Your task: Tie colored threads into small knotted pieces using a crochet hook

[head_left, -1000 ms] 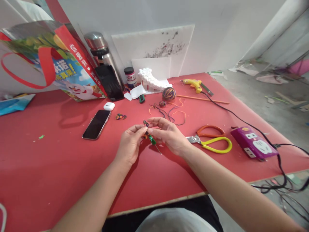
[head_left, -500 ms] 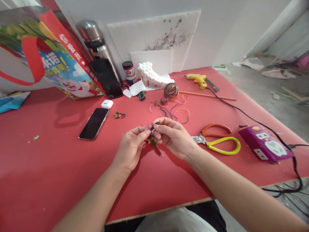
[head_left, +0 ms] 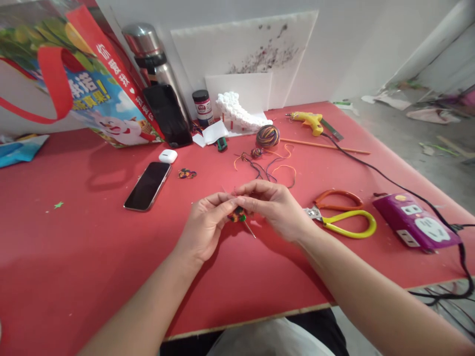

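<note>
The left hand (head_left: 206,225) and right hand (head_left: 276,210) both pinch the thread bundle (head_left: 237,215) between them; its pin (head_left: 251,230) slants toward five o'clock.

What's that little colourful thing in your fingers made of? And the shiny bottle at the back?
The little bundle looks like knotted multicoloured cord, matte, in the same colours as the yarn ball; it is too small to be sure. The bottle looks like steel: silvery grey, with a brushed sheen and bright highlights on its cap.
</note>
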Motion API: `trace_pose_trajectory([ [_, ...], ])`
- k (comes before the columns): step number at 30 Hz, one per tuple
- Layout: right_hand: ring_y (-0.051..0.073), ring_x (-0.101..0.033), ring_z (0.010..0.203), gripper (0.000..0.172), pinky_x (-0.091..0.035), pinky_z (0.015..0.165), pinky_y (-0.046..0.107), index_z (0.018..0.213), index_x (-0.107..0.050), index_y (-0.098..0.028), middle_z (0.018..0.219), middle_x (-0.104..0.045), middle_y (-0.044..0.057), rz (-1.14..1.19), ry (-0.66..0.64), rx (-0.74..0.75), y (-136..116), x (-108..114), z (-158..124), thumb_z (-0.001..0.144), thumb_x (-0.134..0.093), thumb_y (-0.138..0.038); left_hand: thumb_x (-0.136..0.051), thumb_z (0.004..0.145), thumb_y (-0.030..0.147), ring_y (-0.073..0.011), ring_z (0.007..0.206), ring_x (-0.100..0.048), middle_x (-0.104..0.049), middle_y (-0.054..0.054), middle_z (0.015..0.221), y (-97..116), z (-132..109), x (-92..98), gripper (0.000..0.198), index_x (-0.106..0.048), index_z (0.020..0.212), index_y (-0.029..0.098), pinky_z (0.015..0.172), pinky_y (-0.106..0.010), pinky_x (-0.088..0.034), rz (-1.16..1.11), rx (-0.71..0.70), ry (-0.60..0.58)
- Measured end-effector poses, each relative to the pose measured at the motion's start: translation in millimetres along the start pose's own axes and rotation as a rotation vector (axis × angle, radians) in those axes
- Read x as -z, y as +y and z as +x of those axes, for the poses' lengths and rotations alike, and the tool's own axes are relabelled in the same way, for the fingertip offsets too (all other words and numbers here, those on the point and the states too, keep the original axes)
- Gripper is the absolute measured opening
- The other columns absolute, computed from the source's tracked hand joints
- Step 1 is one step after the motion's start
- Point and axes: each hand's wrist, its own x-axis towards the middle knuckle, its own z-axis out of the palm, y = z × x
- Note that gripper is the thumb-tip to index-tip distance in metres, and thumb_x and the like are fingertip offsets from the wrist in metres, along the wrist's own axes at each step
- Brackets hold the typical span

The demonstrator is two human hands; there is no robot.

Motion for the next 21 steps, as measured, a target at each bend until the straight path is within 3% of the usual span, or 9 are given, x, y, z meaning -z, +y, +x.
trace_pose_trajectory([
  [5,0.011,-0.062,0.064,0.033,-0.050,0.064,0.027,0.073,-0.080,-0.019,0.069,-0.074,0.000,0.043,-0.001,-0.013,1.7,2.5,1.6,0.059,-0.100,-0.041,-0.100,0.056,0.030,-0.0124,0.072,-0.072,-0.079,-0.003,0.074,0.7,-0.5,0.0,0.028,-0.082,0.072,0.015,0.074,-0.021,-0.058,-0.041,0.082,-0.001],
  [16,0.008,-0.055,0.057,0.034,-0.044,0.057,0.024,0.068,-0.078,-0.017,0.065,-0.069,-0.001,0.219,0.035,-0.188,-2.8,-0.2,0.9,0.052,-0.102,-0.035,-0.092,0.068,0.030,-0.0168,0.073,-0.073,-0.081,-0.008,0.078,0.8,-1.3,-0.4,0.019,-0.085,0.078,0.015,0.078,-0.028,-0.058,0.031,0.027,-0.043],
  [21,0.007,-0.053,0.054,0.038,-0.041,0.055,0.023,0.067,-0.076,-0.017,0.061,-0.067,-0.003,0.240,0.008,-0.243,-4.8,0.8,0.3,0.047,-0.103,-0.036,-0.095,0.067,0.028,-0.0148,0.072,-0.073,-0.079,-0.004,0.074,-1.9,-0.3,2.0,0.017,-0.083,0.073,0.017,0.076,-0.026,-0.057,0.053,0.046,-0.039],
])
